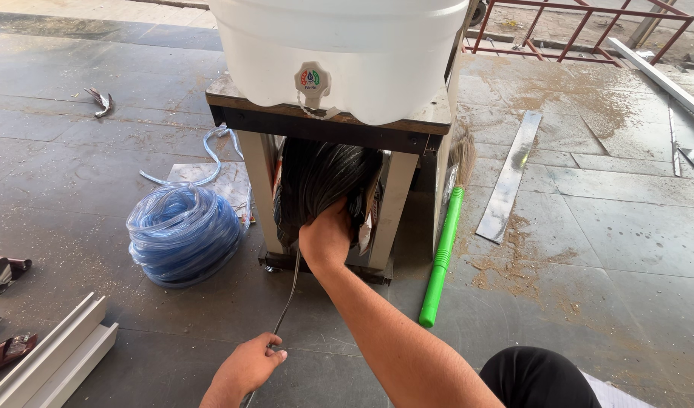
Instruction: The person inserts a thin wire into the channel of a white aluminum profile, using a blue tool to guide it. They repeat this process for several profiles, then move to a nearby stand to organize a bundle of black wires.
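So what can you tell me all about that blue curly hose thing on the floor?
The blue hose coil is clear, bluish plastic tubing wound into a thick round bundle. It lies flat on the grey floor, left of the stand that carries the white tank. One loose end snakes up from the coil, loops back towards the stand and crosses a flat board behind it. Neither hand touches it; the left hand is nearest and holds a thin cord.

Right hand [326, 240] reaching forward, arm extended; left hand [248, 367] low, fingers closed.
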